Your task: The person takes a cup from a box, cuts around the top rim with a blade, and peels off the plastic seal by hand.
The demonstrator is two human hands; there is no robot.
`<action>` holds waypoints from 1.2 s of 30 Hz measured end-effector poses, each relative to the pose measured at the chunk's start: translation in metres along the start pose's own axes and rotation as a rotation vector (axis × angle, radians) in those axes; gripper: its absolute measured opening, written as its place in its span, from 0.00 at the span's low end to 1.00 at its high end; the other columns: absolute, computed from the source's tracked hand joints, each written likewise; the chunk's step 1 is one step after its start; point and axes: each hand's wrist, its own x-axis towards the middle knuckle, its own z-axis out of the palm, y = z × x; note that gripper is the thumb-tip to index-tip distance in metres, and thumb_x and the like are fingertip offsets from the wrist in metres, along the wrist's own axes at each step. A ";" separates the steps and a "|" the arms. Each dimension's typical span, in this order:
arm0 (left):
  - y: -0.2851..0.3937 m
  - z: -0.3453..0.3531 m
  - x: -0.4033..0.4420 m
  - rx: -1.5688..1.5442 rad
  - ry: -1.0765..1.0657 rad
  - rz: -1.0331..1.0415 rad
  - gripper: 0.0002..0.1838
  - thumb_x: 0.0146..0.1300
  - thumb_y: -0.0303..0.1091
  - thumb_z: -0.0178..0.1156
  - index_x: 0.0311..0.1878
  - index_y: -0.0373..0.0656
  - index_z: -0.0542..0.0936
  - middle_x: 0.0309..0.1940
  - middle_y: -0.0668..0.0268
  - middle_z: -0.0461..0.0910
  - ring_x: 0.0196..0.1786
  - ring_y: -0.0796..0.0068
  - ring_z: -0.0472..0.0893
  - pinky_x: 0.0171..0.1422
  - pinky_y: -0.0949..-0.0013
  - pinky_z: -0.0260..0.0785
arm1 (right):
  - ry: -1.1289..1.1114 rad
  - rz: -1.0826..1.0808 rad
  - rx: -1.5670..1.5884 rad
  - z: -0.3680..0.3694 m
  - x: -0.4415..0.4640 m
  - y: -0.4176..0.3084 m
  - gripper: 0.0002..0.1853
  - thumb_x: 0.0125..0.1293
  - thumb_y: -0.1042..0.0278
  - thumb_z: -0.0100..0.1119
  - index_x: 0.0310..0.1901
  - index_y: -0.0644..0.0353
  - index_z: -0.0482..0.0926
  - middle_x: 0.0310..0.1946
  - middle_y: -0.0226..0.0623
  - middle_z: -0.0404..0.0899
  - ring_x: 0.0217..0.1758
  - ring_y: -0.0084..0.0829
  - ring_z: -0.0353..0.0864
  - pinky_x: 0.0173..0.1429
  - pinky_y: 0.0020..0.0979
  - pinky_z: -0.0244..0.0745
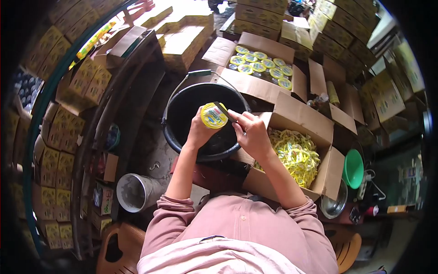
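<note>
My left hand (pixel 197 131) is wrapped round a cup with a yellow lid (pixel 212 117) printed "Lemon", held over the black bucket (pixel 171 141). In my right hand (pixel 253 132) is a dark, flat, blade-like tool (pixel 223 111), its length lying against the right edge of the lid. Its exact kind is hard to make out. Just right of the bucket stands an open carton (pixel 301 116) heaped with thin yellow plastic strips (pixel 294 155). Behind it, another carton (pixel 248 77) holds several yellow-lidded cups (pixel 260 66).
A grey pail (pixel 132 192) stands at left, near a dark shelf with stacked yellow cartons (pixel 57 164). On the right are a green bowl (pixel 353 169) and a metal basin (pixel 335 205). More cartons (pixel 260 18) rise at the back. Orange chairs (pixel 118 246) flank me.
</note>
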 end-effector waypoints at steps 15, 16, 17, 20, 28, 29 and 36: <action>-0.002 -0.004 -0.001 0.026 0.002 -0.022 0.26 0.40 0.27 0.70 0.46 0.38 0.74 0.42 0.60 0.76 0.45 0.63 0.78 0.48 0.67 0.72 | -0.138 -0.071 -0.124 0.021 0.007 0.008 0.19 0.53 0.78 0.53 0.49 0.61 0.75 0.29 0.42 0.71 0.30 0.42 0.72 0.40 0.37 0.67; -0.002 -0.004 -0.001 0.030 -0.002 -0.021 0.26 0.40 0.28 0.70 0.46 0.38 0.74 0.42 0.59 0.76 0.45 0.63 0.78 0.49 0.66 0.72 | -0.139 -0.073 -0.125 0.020 0.007 0.007 0.19 0.53 0.78 0.52 0.49 0.61 0.75 0.29 0.42 0.71 0.30 0.42 0.72 0.40 0.37 0.67; -0.002 -0.004 -0.001 0.030 -0.009 -0.030 0.26 0.40 0.28 0.71 0.46 0.38 0.74 0.42 0.59 0.76 0.45 0.63 0.78 0.49 0.66 0.72 | -0.143 -0.065 -0.128 0.020 0.007 0.007 0.19 0.53 0.78 0.52 0.49 0.62 0.75 0.29 0.42 0.71 0.30 0.42 0.72 0.41 0.37 0.67; -0.003 -0.004 -0.001 0.037 -0.027 -0.047 0.26 0.40 0.29 0.71 0.46 0.38 0.74 0.43 0.59 0.75 0.46 0.62 0.78 0.50 0.66 0.71 | -0.149 -0.057 -0.142 0.020 0.005 0.005 0.18 0.53 0.78 0.53 0.48 0.62 0.75 0.29 0.41 0.71 0.31 0.42 0.72 0.41 0.37 0.67; -0.006 -0.003 -0.002 0.079 -0.046 -0.006 0.26 0.41 0.29 0.70 0.46 0.39 0.74 0.44 0.59 0.74 0.47 0.62 0.77 0.51 0.66 0.71 | -0.148 -0.065 -0.174 0.019 0.001 0.003 0.18 0.52 0.78 0.52 0.47 0.62 0.76 0.28 0.42 0.71 0.31 0.40 0.73 0.41 0.37 0.67; -0.006 -0.004 -0.002 0.084 -0.044 -0.002 0.26 0.41 0.29 0.70 0.46 0.39 0.74 0.43 0.59 0.74 0.47 0.62 0.77 0.51 0.66 0.71 | -0.148 -0.072 -0.176 0.019 0.002 0.003 0.18 0.52 0.78 0.52 0.47 0.63 0.75 0.28 0.42 0.72 0.31 0.40 0.73 0.41 0.37 0.67; -0.001 -0.005 -0.001 0.053 -0.070 0.006 0.26 0.40 0.28 0.70 0.46 0.39 0.74 0.43 0.59 0.74 0.46 0.62 0.77 0.50 0.67 0.71 | -0.175 -0.067 -0.156 0.018 0.004 0.006 0.18 0.51 0.79 0.52 0.47 0.63 0.75 0.29 0.42 0.72 0.31 0.40 0.74 0.40 0.36 0.67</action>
